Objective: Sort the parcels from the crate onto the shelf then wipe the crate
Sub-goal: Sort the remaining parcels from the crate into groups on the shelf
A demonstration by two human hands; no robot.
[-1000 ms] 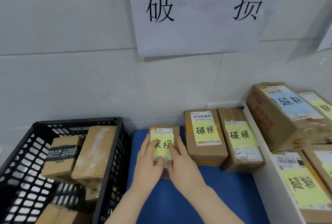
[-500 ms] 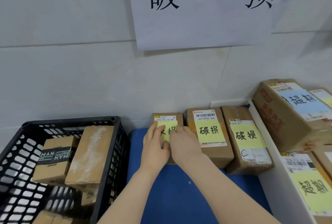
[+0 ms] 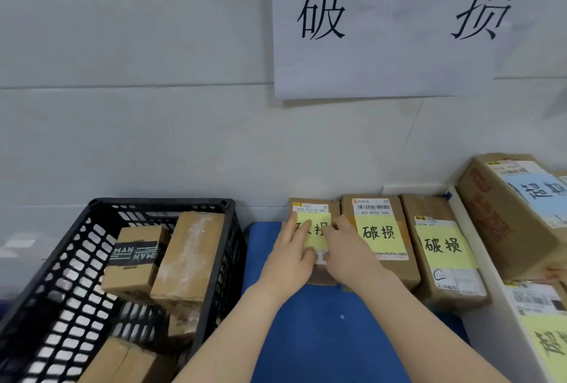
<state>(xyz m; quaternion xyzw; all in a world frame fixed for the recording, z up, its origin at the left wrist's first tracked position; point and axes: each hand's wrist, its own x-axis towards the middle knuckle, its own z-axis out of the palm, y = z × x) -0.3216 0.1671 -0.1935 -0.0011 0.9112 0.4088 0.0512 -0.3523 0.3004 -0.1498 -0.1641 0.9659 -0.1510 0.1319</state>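
A small brown parcel (image 3: 313,210) with a yellow note lies on the blue shelf surface (image 3: 322,336), pushed against the wall. My left hand (image 3: 290,260) and my right hand (image 3: 346,250) rest flat on top of it, fingers straight. Two more parcels with yellow notes, one (image 3: 379,235) and another (image 3: 441,253), lie in a row to its right. The black plastic crate (image 3: 76,241) stands at the left and holds several brown boxes, among them a printed one (image 3: 135,257) and a taped one (image 3: 190,257).
A white divider (image 3: 478,260) bounds the blue bay on the right. Beyond it lie larger parcels (image 3: 503,217) with blue and yellow notes. A paper sign (image 3: 399,23) hangs on the wall above. The wall stands directly behind the parcel row.
Both hands have slid the small parcel away from me across the blue surface until it reaches the wall, level with the two parcels to its right.
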